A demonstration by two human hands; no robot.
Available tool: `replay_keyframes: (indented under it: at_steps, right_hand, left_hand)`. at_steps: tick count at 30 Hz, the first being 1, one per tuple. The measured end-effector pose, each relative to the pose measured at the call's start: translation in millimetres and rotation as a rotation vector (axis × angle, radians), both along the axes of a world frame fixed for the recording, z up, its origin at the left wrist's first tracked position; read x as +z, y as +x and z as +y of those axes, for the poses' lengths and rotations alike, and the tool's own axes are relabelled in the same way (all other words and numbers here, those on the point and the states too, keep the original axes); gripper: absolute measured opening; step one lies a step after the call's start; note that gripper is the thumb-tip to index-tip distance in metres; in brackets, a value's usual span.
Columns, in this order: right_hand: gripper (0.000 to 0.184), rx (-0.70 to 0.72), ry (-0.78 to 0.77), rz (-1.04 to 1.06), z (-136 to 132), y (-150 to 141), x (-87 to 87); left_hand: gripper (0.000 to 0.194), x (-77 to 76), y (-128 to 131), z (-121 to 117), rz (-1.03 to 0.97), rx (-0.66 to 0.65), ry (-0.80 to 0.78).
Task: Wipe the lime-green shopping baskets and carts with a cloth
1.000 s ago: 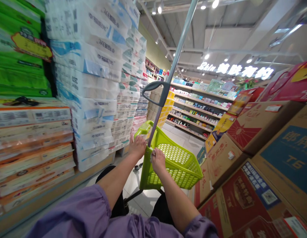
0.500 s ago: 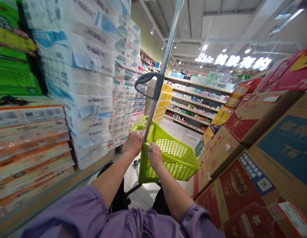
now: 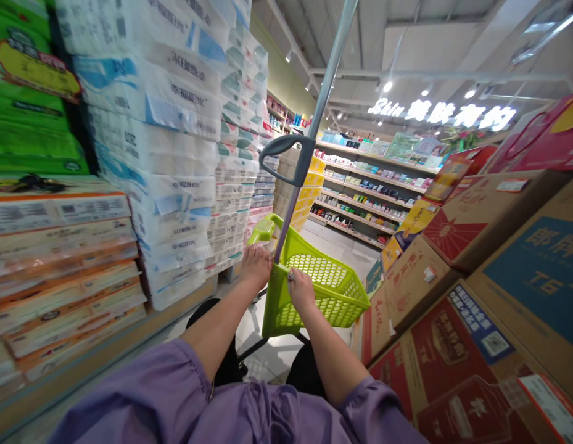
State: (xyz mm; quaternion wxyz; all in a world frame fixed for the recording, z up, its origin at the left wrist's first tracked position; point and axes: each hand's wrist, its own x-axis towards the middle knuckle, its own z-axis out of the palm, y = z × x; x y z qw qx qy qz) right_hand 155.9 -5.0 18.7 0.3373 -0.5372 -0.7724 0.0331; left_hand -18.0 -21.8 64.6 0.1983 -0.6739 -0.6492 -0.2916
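A lime-green shopping cart (image 3: 279, 308) with a perforated basket stands in front of me. My left hand (image 3: 256, 265) is closed over the left part of its near rim, beside the pole's foot. With my right hand (image 3: 301, 288) I grip the same rim just right of the pole; the fingers wrap over the edge. Between the hands a metal pole (image 3: 330, 74) rises, leaning to the right, with a grey loop-shaped handle (image 3: 286, 160) fixed partway up. The visible part of the basket holds nothing.
Stacked white tissue packs (image 3: 175, 160) line the left, with orange-and-white packs (image 3: 73, 271) nearer me. Cardboard cartons (image 3: 494, 216) rise close on the right. Ahead, shelves (image 3: 360, 179) of small goods stand beyond the tiled floor (image 3: 321, 237).
The cart, pole and both hands appear slightly further right in view, with the surroundings shifted a little too. Both hands keep their hold on the rim.
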Motion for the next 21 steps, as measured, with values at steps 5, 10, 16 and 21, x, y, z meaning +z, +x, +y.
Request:
replay_keyframes:
  at_steps: [5,10,16,21]
  right_hand:
    - [0.026,-0.113,-0.140,-0.103,-2.0,31.6,1.5]
    - [0.022,-0.134,-0.093,-0.100,-7.3,27.6,-0.4]
    - [0.027,-0.100,-0.255,0.088,2.1,12.5,3.9]
    - [0.033,0.029,-0.154,0.064,9.2,0.9,11.0]
  left_hand:
    - [0.035,1.0,2.2,-2.6,-0.008,0.006,-0.020]
    - [0.037,-0.2,2.5,-1.6,0.017,0.020,-0.013]
    - [0.033,-1.5,0.7,-0.5,0.006,0.036,0.001]
    - [0.033,-2.7,-0.4,-1.7,-0.010,0.015,0.010]
